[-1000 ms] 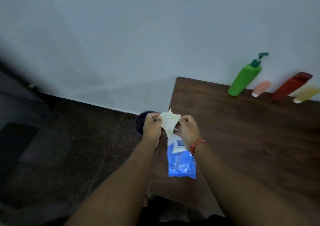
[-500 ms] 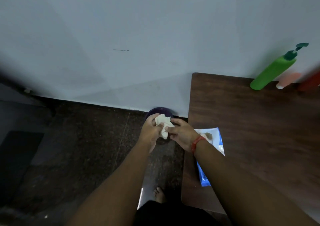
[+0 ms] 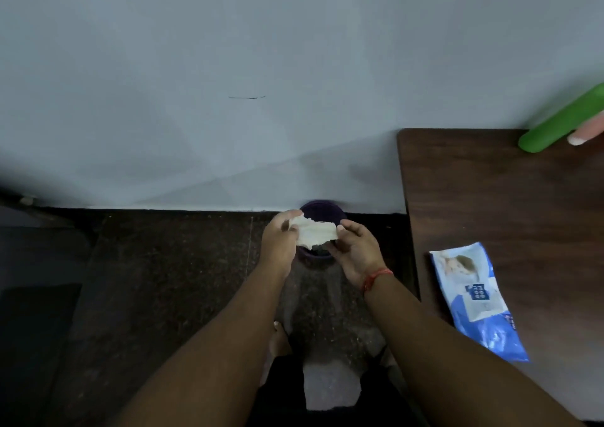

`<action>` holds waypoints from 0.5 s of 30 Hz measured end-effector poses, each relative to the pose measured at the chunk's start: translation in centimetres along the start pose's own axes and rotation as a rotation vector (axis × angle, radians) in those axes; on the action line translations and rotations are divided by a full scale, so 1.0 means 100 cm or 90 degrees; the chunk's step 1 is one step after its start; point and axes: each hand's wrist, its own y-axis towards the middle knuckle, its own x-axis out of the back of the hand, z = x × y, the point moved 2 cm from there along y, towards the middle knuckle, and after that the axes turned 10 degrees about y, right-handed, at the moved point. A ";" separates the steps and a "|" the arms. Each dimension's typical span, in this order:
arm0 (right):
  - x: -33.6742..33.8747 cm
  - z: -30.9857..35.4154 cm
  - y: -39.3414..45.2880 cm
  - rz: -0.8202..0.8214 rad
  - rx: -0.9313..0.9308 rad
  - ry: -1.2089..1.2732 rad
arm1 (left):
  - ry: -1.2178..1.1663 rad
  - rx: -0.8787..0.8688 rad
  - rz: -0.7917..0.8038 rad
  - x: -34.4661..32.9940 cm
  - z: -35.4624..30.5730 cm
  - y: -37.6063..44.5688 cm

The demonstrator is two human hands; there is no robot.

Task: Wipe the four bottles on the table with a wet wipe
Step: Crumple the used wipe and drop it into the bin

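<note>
A crumpled white wet wipe is stretched between my two hands, off the table's left edge and over a dark purple bin on the floor. My left hand grips its left end and my right hand pinches its right end. At the far right, a green bottle stands at the back of the brown table, with a pink bottle next to it, cut by the frame edge. Other bottles are out of view.
A blue and white pack of wipes lies near the table's left front edge. A pale wall rises behind. The dark speckled floor spreads to the left, and my bare foot shows below my arms.
My hands carried the wipe left off the table, to above the bin, and pulled it wider. The view swung left, so the red and yellow bottles left the frame.
</note>
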 end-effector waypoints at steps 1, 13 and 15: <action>-0.007 -0.006 0.002 -0.003 0.008 0.026 | 0.001 0.008 0.016 0.012 -0.001 0.012; -0.023 -0.033 0.067 0.029 -0.122 -0.111 | 0.037 0.094 0.329 0.019 0.010 0.080; -0.013 -0.033 0.086 -0.025 -0.053 -0.125 | 0.064 0.106 0.270 0.013 0.015 0.089</action>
